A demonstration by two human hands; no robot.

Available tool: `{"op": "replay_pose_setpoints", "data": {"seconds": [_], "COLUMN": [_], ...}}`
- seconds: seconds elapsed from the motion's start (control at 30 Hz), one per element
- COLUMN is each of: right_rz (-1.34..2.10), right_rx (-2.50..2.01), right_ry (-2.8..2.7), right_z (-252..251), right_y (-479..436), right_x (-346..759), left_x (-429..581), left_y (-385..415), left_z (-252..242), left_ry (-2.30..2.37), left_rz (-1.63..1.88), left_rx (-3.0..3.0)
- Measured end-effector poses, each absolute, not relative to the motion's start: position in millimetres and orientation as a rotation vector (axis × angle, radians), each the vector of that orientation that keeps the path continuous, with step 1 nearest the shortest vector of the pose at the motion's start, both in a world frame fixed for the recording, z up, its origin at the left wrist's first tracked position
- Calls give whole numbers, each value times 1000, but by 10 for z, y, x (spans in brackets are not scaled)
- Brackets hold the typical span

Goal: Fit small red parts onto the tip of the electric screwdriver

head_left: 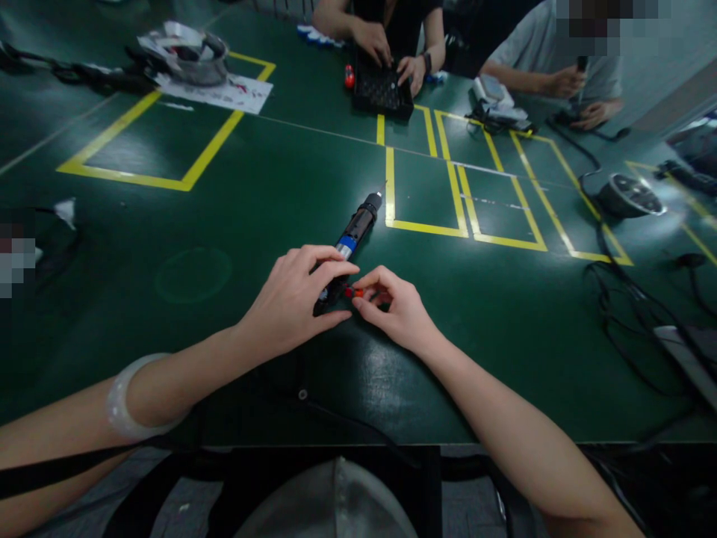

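An electric screwdriver (358, 222), black with a blue band and a thin bit, lies slantwise on the green table, its bit pointing away from me. My left hand (296, 295) is over its rear end, thumb and fingers apart; whether the fingers touch it I cannot tell. Close beside it, my right hand (399, 308) pinches a small red-orange piece (356, 293) between thumb and forefinger. That piece is next to the screwdriver's rear end and partly hidden by the fingertips, so its exact kind does not show.
Yellow tape outlines (429, 226) mark the green table (291, 179). Across it, a person's hands work at a black tray (384, 93); another person holds a dark tool. A clear round container (205, 63) stands at far left. Cables and a round metal object (630, 196) are on the right.
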State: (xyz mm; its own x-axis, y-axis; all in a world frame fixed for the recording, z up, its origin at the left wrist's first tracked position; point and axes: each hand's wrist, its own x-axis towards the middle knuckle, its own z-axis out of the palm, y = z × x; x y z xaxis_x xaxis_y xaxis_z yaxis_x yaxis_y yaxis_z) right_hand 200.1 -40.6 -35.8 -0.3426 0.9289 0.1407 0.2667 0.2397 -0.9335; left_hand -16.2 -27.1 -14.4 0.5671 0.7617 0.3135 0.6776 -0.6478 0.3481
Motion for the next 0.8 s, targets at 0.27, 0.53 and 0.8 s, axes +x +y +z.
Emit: {"op": "replay_pose_setpoints", "data": {"seconds": [0.27,0.53,0.8], "right_rz": [969,827,790], "right_rx": [-998,-1058,-1076], "right_ry": [-1949,-2111,-2166], "right_z": [-390,-368,-374], "right_y": [-382,-358,-352], "right_x": [2010,1989,1984], "left_x": [-211,-226,-217], "left_y": [-196,-186,-201], "left_z": [-222,-204,-218], "left_ry": [1164,1107,1107], "left_rz": [423,390,398], "left_rx": [2197,2145,2177]}}
